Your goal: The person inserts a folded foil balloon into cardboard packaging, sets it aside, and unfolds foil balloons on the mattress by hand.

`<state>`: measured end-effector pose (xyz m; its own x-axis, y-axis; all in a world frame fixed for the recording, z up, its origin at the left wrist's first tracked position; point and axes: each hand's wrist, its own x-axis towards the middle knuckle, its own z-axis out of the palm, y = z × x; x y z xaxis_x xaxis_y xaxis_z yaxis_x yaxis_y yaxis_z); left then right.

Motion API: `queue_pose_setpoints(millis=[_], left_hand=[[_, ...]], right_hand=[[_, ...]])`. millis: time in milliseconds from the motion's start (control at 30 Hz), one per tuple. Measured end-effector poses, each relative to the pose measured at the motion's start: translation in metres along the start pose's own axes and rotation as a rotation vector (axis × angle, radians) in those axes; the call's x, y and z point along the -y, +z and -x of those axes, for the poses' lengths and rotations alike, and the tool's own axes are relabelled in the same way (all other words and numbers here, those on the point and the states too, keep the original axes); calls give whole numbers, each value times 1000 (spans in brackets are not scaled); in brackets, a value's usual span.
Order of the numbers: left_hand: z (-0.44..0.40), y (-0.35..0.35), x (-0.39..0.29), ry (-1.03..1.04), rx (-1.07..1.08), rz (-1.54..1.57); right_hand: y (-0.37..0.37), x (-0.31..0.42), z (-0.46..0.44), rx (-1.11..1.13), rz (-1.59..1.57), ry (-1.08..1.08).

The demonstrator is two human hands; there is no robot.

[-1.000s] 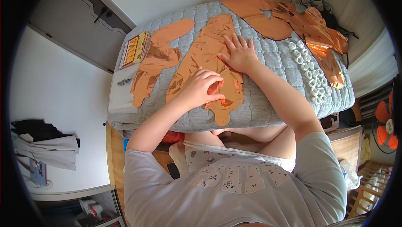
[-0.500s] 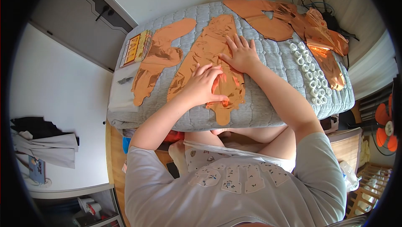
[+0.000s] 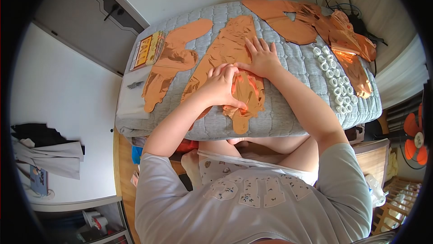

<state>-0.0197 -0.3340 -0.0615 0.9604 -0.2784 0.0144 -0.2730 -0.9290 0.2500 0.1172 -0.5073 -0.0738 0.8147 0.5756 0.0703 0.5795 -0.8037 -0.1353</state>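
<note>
A flat copper foil balloon [image 3: 232, 36] lies in front of me on the quilted mattress. My left hand [image 3: 221, 85] is on its lower part, fingers curled and bunched at the middle of the foil, thumb stretched down towards the tail; the foil creases around them. My right hand [image 3: 262, 60] lies flat on the balloon's right edge, fingers spread, its thumb meeting the left fingertips. Below the hands the narrow tab [image 3: 240, 125] points towards me. Left of it lies another curved foil balloon [image 3: 173, 57], flat.
More crumpled copper foil [image 3: 311, 18] covers the back right. Several white rings [image 3: 336, 82] stand in rows at right. A printed packet [image 3: 146, 52] and small dark pieces [image 3: 134, 86] on clear plastic lie at left. A fan [image 3: 412, 136] stands at far right.
My left fingers have drawn together and shifted up to the right thumb. The foil below has creased and lifted along its lower left edge. My right hand has barely moved.
</note>
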Motion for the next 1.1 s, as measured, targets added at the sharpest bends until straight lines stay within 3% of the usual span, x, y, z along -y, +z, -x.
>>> queue_pose_setpoints(millis=[67, 400, 533, 633, 767, 867, 933, 1067, 1100], left_hand=[[0, 1, 1, 53, -90, 12], [45, 2, -29, 14, -111, -95], [81, 6, -52, 3, -251, -120], [108, -1, -52, -228, -456, -107], [154, 16, -9, -833, -660, -308], [168, 14, 7, -868, -551, -95], [166, 14, 11, -837, -594, -110], [156, 19, 30, -656, -637, 46], [152, 20, 34, -597, -728, 331]], right_hand=[[1, 0, 0, 6, 7, -7], [-1, 2, 2, -1, -12, 9], [-1, 3, 1, -21, -10, 20], [0, 3, 1, -33, -16, 13], [0, 3, 1, -48, 4, -2], [2, 2, 1, -77, 13, -13], [2, 3, 2, -75, 17, -10], [1, 4, 1, -94, 19, -19], [-1, 4, 1, -49, 32, -5]])
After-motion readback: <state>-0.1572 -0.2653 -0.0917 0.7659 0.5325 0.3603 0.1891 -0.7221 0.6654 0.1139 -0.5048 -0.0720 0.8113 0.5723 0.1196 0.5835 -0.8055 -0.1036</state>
